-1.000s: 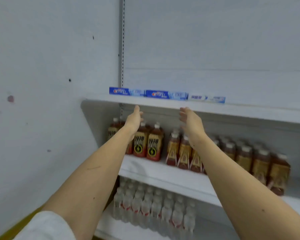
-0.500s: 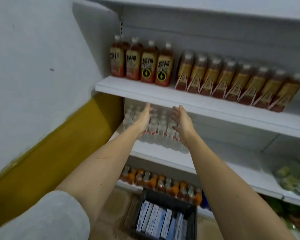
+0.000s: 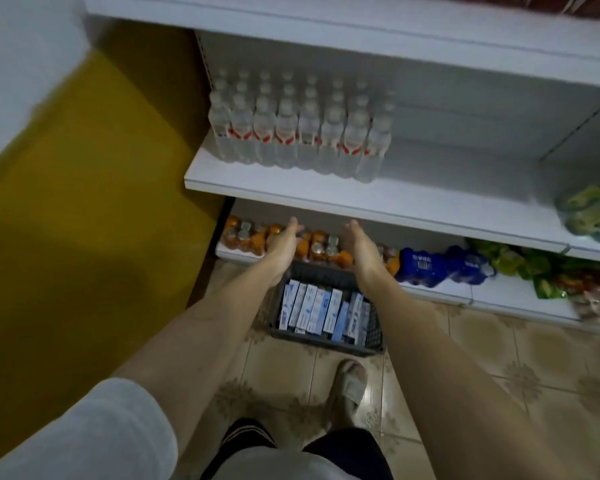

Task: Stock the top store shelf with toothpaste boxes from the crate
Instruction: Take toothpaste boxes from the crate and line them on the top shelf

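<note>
Both arms stretched out fwd and down over the crate (image 3: 326,342), which sits on the tile floor (image 3: 499,358) right in front of the bottom shelf (image 3: 516,292). Left hand (image 3: 284,245) and right hand (image 3: 359,247) are both empty w/ fingers straight-ish and relaxed, palms facing each other, a gap between them, not touching anything. They hover above the far rim of the crate.

Toothpaste boxes (image 3: 312,308) are inside the crate, standing packed side by side in a row, blue & white.

Bottom shelf behind the hands has orange bottles (image 3: 253,237), then blue packs (image 3: 437,263) to the right, and green bags (image 3: 541,268) further right. Shelf above that holds water bottles (image 3: 298,129) w/ red labels, bunched on the left side; a greenish bag (image 3: 589,213) at the far right edge. Yellow wall (image 3: 101,202) on the left.

One foot in a slipper (image 3: 349,386) on the floor just near the crate's close edge. White sleeve (image 3: 84,434) at bottom left.
</note>
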